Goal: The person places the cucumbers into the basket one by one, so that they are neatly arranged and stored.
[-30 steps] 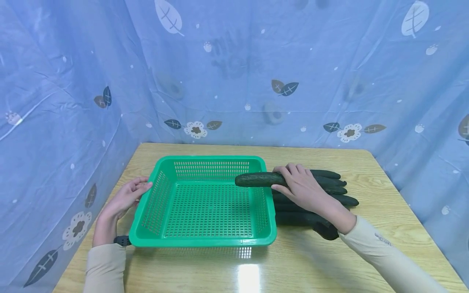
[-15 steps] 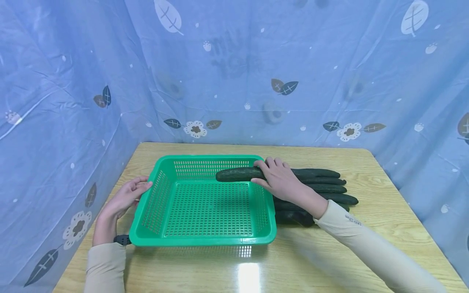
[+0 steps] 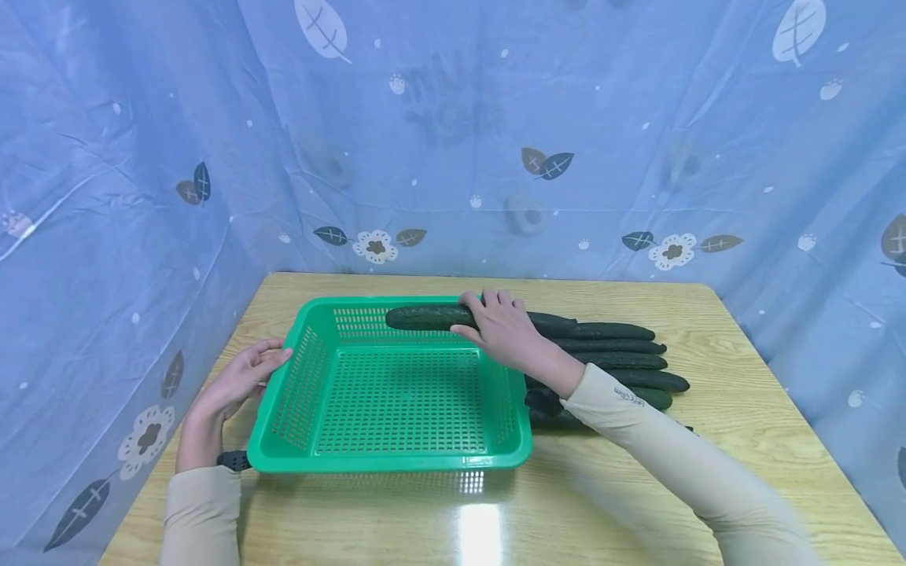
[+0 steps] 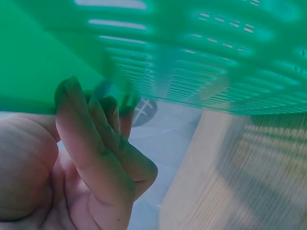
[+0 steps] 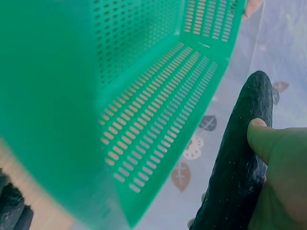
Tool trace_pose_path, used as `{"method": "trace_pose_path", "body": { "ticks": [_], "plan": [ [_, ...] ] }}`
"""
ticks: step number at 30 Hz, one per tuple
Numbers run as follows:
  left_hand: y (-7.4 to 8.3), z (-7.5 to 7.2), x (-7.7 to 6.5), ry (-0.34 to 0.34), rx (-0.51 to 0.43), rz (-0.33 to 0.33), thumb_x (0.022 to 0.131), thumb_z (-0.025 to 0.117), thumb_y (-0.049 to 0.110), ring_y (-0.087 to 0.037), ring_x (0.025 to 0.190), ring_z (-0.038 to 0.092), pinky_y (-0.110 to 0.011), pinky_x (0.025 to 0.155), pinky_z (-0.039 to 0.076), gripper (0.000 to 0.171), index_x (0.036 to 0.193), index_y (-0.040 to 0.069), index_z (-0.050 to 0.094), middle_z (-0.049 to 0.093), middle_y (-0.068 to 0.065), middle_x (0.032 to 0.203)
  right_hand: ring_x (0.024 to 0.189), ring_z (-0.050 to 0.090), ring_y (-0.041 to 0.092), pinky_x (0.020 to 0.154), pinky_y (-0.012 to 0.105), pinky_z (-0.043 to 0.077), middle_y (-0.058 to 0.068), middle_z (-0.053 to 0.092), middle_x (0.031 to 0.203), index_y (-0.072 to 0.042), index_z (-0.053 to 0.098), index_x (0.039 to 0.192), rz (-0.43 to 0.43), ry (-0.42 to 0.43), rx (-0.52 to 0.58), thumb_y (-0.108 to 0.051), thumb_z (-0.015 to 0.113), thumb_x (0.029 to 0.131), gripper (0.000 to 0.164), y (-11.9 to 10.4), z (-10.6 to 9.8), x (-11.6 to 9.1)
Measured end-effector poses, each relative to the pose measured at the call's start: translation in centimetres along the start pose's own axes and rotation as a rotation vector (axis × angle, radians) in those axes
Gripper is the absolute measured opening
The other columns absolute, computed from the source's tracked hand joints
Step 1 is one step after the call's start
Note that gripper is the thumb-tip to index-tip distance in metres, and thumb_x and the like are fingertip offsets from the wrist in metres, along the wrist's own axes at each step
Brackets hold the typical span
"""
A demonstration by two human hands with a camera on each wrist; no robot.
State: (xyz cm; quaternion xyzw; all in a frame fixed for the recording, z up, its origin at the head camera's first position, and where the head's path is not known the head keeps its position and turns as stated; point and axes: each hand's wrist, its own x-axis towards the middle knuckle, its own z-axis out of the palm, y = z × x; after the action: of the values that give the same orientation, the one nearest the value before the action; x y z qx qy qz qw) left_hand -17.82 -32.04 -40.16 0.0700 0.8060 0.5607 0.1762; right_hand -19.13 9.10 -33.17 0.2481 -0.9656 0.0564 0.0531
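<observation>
A long dark-green cucumber point(image 3: 425, 317) is gripped by my right hand point(image 3: 502, 330), level above the far right part of the green plastic basket point(image 3: 389, 464). In the right wrist view the thumb lies along one side of the cucumber point(image 5: 235, 158), with fingertips just showing at the other side. My left hand point(image 3: 244, 379) pinches the basket's left rim, thumb on top. From the left wrist view, its fingers point(image 4: 96, 148) curl up under that rim. No cucumber is visible inside the slotted basket.
Several more cucumbers point(image 3: 623, 361) lie side by side on the wooden table point(image 3: 750, 448), right of the basket and partly behind my right forearm. A blue patterned curtain point(image 3: 453, 141) hangs behind the table and along its sides.
My right hand has carried the cucumber leftward and slightly away, from beside the basket's right rim to over its far part. The left hand and the basket have stayed in place.
</observation>
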Motion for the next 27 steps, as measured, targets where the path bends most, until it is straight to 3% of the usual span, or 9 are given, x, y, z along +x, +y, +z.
{"method": "trace_pose_path", "body": {
  "ticks": [8, 16, 27],
  "plan": [
    [0.0, 0.1, 0.1, 0.004, 0.009, -0.004, 0.100, 0.041, 0.036, -0.014, 0.072, 0.064, -0.039, 0.066, 0.052, 0.065, 0.144, -0.004, 0.015, 0.066, 0.005, 0.082, 0.082, 0.035, 0.025, 0.068, 0.036, 0.030, 0.012, 0.045, 0.105, -0.018, 0.040, 0.131, 0.025, -0.055, 0.008, -0.053, 0.039, 0.094, 0.050, -1.8, 0.5, 1.8],
    [-0.2, -0.1, 0.2, 0.017, 0.056, -0.027, 0.099, 0.040, 0.039, -0.015, 0.078, 0.065, -0.037, 0.075, 0.050, 0.069, 0.145, -0.004, 0.012, 0.068, 0.003, 0.083, 0.085, 0.034, 0.024, 0.069, 0.034, 0.027, 0.010, 0.044, 0.109, -0.021, 0.038, 0.131, 0.059, -0.115, 0.006, -0.057, 0.034, 0.093, 0.052, -3.6, 2.2, 3.6],
    [-0.3, 0.1, 0.1, -0.013, -0.009, -0.015, 0.100, 0.040, 0.036, -0.012, 0.067, 0.063, -0.038, 0.066, 0.052, 0.068, 0.145, -0.005, 0.009, 0.065, 0.006, 0.073, 0.089, 0.037, 0.026, 0.072, 0.037, 0.032, 0.012, 0.044, 0.112, -0.020, 0.037, 0.132, 0.104, -0.182, -0.024, -0.057, 0.033, 0.093, 0.053, -5.6, 4.0, 5.6]
  ]
}}
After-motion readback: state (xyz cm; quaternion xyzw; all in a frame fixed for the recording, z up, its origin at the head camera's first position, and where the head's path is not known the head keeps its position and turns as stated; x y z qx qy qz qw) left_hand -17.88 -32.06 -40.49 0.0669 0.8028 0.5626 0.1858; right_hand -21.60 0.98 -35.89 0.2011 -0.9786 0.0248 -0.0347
